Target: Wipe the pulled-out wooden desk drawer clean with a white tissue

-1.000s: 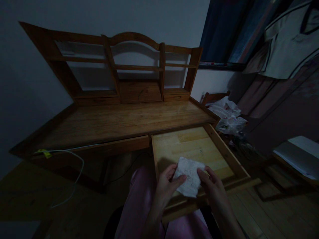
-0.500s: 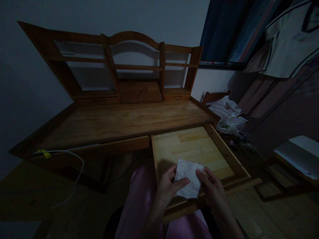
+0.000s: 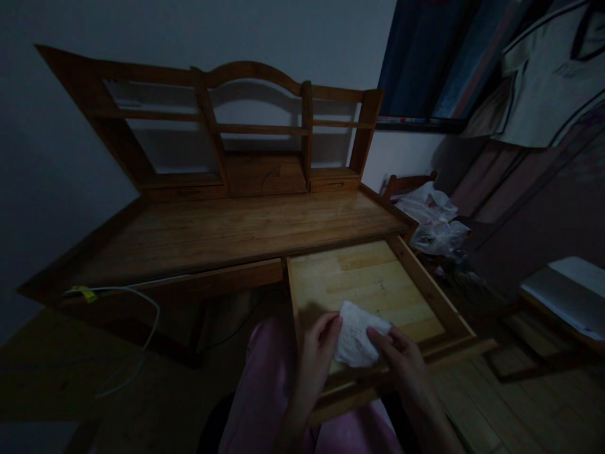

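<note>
A folded white cloth (image 3: pixel 358 337) is held up between my two hands, above the front part of a pulled-out wooden drawer (image 3: pixel 331 271). My left hand (image 3: pixel 321 343) pinches its left edge between thumb and fingers. On the other side, my right hand (image 3: pixel 399 353) grips the right edge, thumb lying over the front face and fingers behind. Faint marks show on the cloth's surface, too dim to make out. Under the hands, the drawer's front board (image 3: pixel 350 403) crosses just above my pink-clad legs (image 3: pixel 265 378).
The wooden desk (image 3: pixel 246 224) carries a shelf unit (image 3: pixel 265 129) at its back. A white cable (image 3: pixel 154 309) with a yellow tag hangs at the left. Plastic bags (image 3: pixel 432 214) lie beyond the right side. A low table (image 3: pixel 567 296) stands far right.
My left thumb has shifted from the cloth's face to its upper left edge. The cloth has tilted slightly and moved a little to the right, still held by both hands.
</note>
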Demonstrator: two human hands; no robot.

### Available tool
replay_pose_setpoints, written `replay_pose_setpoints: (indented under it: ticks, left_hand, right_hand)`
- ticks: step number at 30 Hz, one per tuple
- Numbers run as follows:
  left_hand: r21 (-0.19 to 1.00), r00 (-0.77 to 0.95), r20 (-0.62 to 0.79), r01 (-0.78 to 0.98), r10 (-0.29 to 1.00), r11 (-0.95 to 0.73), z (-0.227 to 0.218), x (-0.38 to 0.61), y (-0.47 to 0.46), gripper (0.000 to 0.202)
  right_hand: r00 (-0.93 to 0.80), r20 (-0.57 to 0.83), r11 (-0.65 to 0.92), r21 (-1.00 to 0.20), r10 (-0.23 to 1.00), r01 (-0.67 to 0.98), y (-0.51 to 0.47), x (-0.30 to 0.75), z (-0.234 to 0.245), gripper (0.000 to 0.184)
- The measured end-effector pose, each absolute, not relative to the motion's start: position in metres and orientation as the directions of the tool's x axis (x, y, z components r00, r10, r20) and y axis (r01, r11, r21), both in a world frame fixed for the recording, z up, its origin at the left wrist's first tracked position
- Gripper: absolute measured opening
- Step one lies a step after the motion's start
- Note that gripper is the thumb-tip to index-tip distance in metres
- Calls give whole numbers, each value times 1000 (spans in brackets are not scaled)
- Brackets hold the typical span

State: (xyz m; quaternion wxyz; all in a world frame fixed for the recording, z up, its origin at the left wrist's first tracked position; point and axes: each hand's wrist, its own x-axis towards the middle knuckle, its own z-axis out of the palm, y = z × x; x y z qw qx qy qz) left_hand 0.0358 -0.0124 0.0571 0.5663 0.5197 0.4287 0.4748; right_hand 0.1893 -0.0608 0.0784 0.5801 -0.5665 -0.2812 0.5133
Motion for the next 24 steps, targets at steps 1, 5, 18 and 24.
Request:
replay_pose_setpoints:
  ticks: [1, 5, 18, 24]
  left_hand:
    - [996, 181, 18, -84, 983, -3, 56, 35, -12, 31]
    - [999, 128, 25, -39, 991, -20, 55, 33, -11, 26]
    - [998, 53, 50, 26, 997, -52, 50, 27, -7, 19]
    - [993, 40, 101, 55, 994, -103, 57, 27, -6, 18]
  right_hand:
    - [307, -258, -170, -943, 916, -286, -61, 190, 76, 49]
    - [306, -272, -178, -937, 913, -301, -61, 193, 70, 45]
    - [371, -256, -176, -956, 893, -236, -61, 186, 87, 52]
    - [368, -258, -178, -955, 893, -237, -61, 185, 88, 51]
